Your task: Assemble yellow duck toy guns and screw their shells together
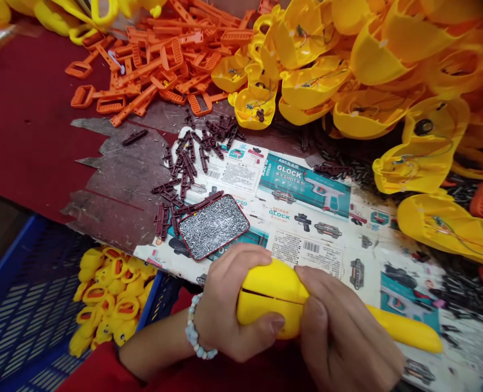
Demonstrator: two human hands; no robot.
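Both hands grip a yellow plastic toy body (271, 321) low in the view, over the near edge of the work surface. Its two shell halves lie face to face, with a dark narrow gap running along the seam. My left hand (235, 305), with a beaded bracelet at the wrist, wraps round the rounded end, thumb below the seam. Fingers of my right hand (339, 326) pinch the pointed right side where the seam ends. A long yellow part (408, 329) sticks out beyond my right hand; whether it belongs to the same toy is hidden.
Just beyond my left hand lies a shallow tray (247, 224) of small metal pins. Dark brown plastic strips (186, 163) and orange handles (143, 71) are heaped behind. Open yellow shells with wires (315, 87) pile up right. A blue crate (32, 283) holds yellow duck toys (110, 294).
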